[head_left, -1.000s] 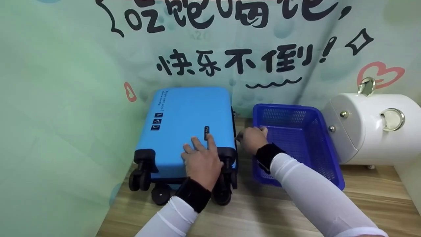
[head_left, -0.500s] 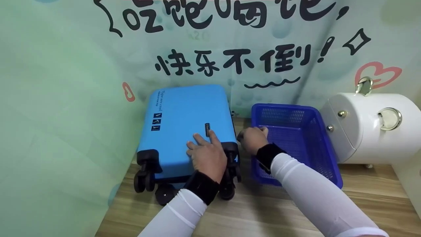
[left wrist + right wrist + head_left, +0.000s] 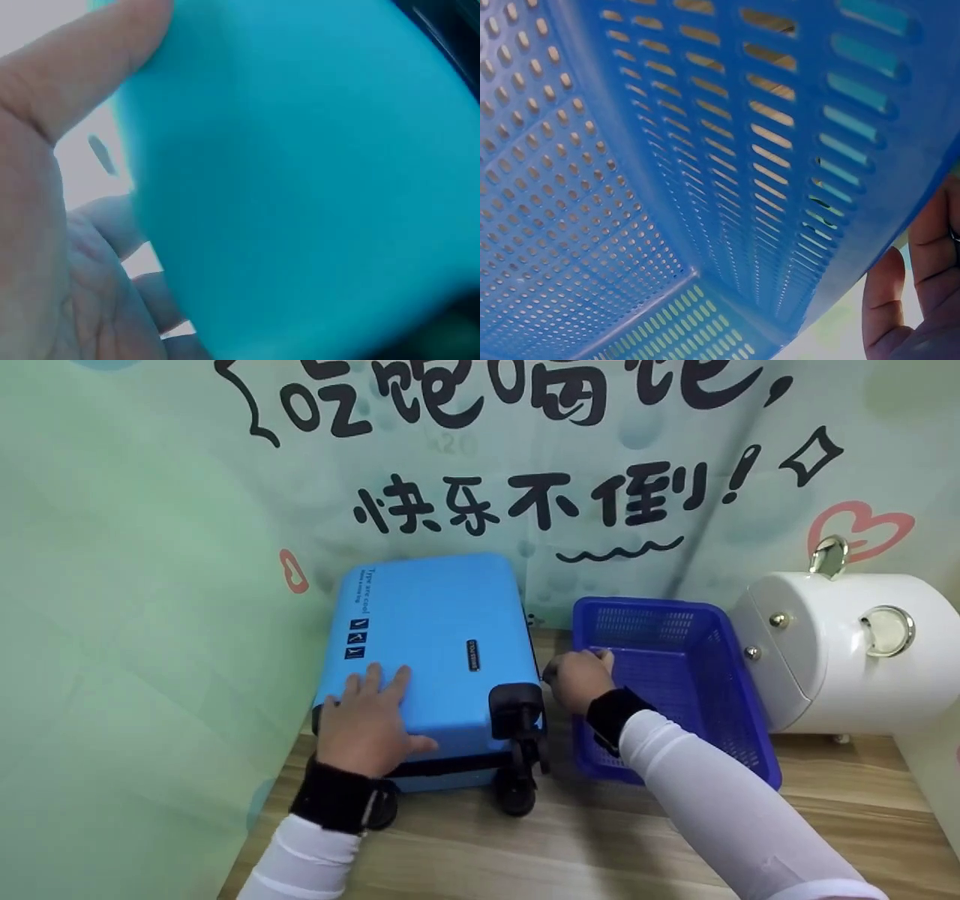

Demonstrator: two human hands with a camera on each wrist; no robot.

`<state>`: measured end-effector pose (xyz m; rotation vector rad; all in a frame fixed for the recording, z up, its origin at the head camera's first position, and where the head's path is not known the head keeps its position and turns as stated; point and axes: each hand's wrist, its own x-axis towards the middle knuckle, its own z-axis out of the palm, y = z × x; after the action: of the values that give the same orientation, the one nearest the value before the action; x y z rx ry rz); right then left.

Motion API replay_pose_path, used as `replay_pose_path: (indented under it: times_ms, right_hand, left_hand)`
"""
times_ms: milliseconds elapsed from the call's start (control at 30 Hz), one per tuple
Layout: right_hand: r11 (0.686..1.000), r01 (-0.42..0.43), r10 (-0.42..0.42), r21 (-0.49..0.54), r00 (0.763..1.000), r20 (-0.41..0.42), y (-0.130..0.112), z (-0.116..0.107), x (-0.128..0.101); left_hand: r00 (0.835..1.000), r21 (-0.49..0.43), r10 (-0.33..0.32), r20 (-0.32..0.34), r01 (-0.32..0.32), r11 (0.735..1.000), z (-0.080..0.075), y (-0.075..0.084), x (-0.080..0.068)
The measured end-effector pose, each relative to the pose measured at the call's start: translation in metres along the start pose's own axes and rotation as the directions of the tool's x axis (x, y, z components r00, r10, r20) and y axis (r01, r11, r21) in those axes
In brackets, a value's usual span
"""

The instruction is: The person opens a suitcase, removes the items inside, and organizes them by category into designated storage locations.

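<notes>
A light-blue hard-shell suitcase [image 3: 435,615] lies on its side on the wood-grain surface, with black wheels and corner guards toward me. My left hand [image 3: 364,727] rests on its lower left corner, fingers spread and thumb out to the right. In the left wrist view, the fingers [image 3: 112,225] reach around the edge of the blue shell [image 3: 300,172]. My right hand [image 3: 581,681] is at the suitcase's right side seam, over the near rim of a blue basket. Its fingers are curled with the fingertips right at the seam; whatever they pinch there is hidden.
The blue perforated plastic basket [image 3: 675,682] stands right of the suitcase, its slotted wall [image 3: 727,150] filling the right wrist view. A white rounded bin [image 3: 862,660] with gold knobs stands against it on the right. A printed green backdrop [image 3: 450,450] rises behind.
My left hand has gone from the suitcase's lower right part to its lower left corner. The suitcase has turned slightly, its right front corner shifting right. My right hand stays put.
</notes>
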<state>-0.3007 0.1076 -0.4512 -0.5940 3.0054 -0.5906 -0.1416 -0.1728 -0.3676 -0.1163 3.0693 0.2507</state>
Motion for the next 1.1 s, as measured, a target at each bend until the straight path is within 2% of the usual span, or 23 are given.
replay_pose_path:
  times_ms: [100,233,467,733,1100]
  right_hand:
    - [1.0,0.002,-0.002,0.004,1.0,-0.001,0.0,0.001,0.0]
    - [1.0,0.014,-0.014,0.012,1.0,-0.008,0.001,0.002,0.0]
    - [0.999,0.043,-0.043,-0.009,0.999,-0.016,-0.002,0.003,-0.002]
    - [0.997,0.059,-0.059,-0.05,0.998,-0.006,-0.005,0.001,-0.007]
    - [0.998,0.058,-0.058,-0.003,0.998,0.018,-0.002,0.004,-0.003]
  left_hand:
    - [0.998,-0.032,-0.06,0.009,0.06,0.998,-0.001,-0.027,-0.003]
    - [0.997,-0.063,-0.08,0.014,0.08,0.995,0.005,-0.041,-0.003]
    - [0.995,-0.058,-0.055,-0.08,0.05,0.997,0.019,-0.049,-0.005]
    - [0.986,-0.072,-0.029,-0.165,0.017,0.997,0.032,-0.056,-0.005]
    - [0.982,-0.071,-0.038,-0.184,0.025,0.997,0.036,-0.057,-0.008]
